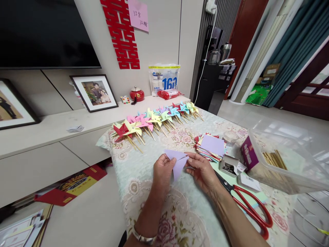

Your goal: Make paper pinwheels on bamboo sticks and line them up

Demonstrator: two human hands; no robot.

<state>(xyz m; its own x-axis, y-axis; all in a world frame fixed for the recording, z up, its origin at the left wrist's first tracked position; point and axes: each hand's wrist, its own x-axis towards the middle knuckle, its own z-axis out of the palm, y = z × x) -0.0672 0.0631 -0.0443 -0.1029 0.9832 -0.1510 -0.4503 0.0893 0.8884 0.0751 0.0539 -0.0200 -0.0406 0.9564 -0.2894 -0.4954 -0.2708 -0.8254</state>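
A lilac paper square (177, 164), partly folded, is held above the floral tablecloth (154, 192) between both hands. My left hand (162, 171) pinches its left edge. My right hand (200, 169) pinches its right corner, with a thin pin-like piece at the fingertips. A stack of coloured paper squares (210, 146) lies just right of my right hand. A row of finished paper pinwheels (154, 120) on wooden sticks lies across the far side of the table.
Red-handled scissors (253, 209) lie by my right forearm. A small open box of pins (229, 165), a purple box (248, 154) and a clear plastic tub of wooden sticks (285, 161) stand at the right. A low cabinet with framed photos (94, 92) runs along the left.
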